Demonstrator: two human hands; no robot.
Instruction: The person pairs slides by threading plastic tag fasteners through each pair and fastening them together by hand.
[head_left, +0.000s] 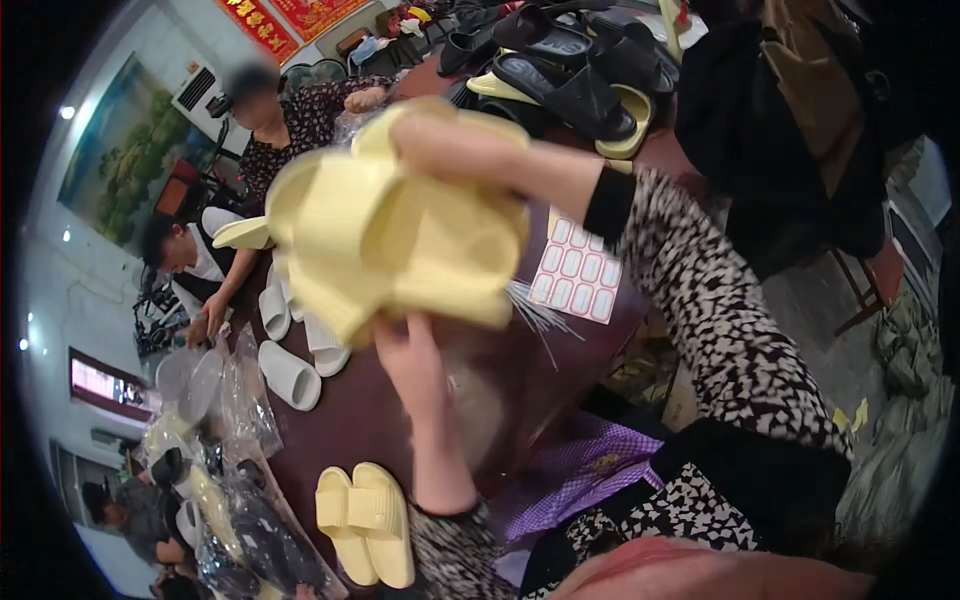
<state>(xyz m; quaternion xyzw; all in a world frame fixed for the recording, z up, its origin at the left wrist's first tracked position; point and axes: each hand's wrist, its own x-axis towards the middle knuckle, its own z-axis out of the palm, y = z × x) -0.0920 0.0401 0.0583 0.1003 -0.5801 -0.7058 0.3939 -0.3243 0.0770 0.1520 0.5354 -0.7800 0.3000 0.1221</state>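
Observation:
Several pale yellow slide slippers [330, 215], blurred by motion, are bunched together in the air above the dark red table [370, 420]. Over the top of the bunch, my right hand [435, 145] is closed on them, its fingers partly hidden. From below, my left hand [408, 355] grips the lower edge with its fingertips behind the slippers. A pair of yellow slippers [365, 525] lies side by side on the table by my left forearm. White slippers [290, 375] rest farther up on the left.
Black slippers [560, 75] are heaped at the far end with a few yellow ones. A sheet of red-bordered labels [578, 270] lies beside thin white strips [540, 315]. Bagged slippers [225, 500] fill the left edge. Two people [290, 130] work across the table.

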